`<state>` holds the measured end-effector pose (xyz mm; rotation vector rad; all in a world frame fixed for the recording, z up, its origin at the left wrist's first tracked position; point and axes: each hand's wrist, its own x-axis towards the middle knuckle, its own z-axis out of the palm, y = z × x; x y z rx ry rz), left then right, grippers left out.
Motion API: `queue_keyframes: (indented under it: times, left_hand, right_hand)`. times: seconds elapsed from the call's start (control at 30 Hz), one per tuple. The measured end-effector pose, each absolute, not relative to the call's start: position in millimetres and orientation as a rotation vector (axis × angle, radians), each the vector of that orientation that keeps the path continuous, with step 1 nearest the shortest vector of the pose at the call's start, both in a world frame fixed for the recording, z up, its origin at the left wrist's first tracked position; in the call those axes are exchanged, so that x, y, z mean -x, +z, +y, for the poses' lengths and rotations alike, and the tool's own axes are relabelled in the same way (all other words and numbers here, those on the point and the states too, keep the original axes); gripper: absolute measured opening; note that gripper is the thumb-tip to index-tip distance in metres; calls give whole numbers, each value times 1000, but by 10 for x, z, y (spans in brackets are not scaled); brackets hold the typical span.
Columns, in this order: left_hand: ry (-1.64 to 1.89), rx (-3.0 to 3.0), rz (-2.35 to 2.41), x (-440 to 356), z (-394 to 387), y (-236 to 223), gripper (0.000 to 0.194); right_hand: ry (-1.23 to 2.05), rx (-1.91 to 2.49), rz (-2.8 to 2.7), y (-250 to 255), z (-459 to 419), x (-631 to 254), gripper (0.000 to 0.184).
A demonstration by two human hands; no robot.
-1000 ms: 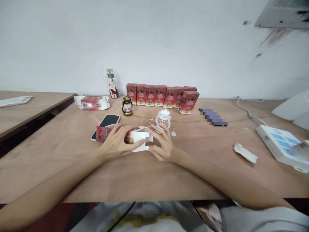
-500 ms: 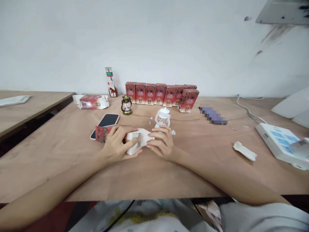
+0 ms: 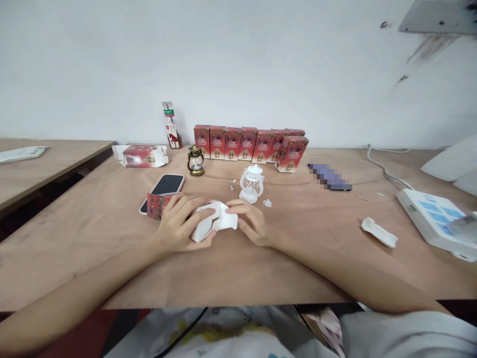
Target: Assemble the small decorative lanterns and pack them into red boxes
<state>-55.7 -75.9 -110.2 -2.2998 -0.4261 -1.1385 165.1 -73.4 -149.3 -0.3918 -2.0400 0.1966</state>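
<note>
A red printed cardboard box point(image 3: 155, 205) lies on its side between my hands, its white inner flaps turned toward the right. My left hand point(image 3: 181, 221) is wrapped round the box's middle, fingers over the top and thumb by the opening. With its fingertips, my right hand point(image 3: 252, 222) pinches a white end flap point(image 3: 228, 221). Just behind the right hand stands a small white lantern point(image 3: 252, 185) with a clear globe. A bronze-coloured lantern point(image 3: 196, 161) is farther back on the left. A phone point(image 3: 166, 185) lies partly behind the box's left end.
Several upright red boxes point(image 3: 233, 144) line the wall. An opened box point(image 3: 140, 156) lies at back left, near a bottle point(image 3: 172, 130). To the right are a pixelated dark phone-like object point(image 3: 330, 177), a white scrap point(image 3: 379, 232) and a white power strip point(image 3: 434, 219) with its cord.
The box's open end has tilted toward me. The right fingers have shifted from beside the opening onto the end flap and folded it, uncovering more of the white lantern.
</note>
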Motion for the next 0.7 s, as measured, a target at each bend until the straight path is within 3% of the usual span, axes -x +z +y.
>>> queue_keyframes:
  times: [0.3, 0.6, 0.7]
  left_hand:
    - [-1107, 2318, -352, 494, -802, -1139, 28]
    - [-1117, 2298, -347, 495, -789, -1145, 29]
    - [-1140, 2265, -327, 505, -776, -1173, 33]
  right_hand:
    - [1041, 469, -1783, -1531, -869, -1460, 24]
    - [1064, 554, -1709, -1562, -915, -1414, 29]
    - [1085, 552, -1713, -1589, -893, -1413, 48]
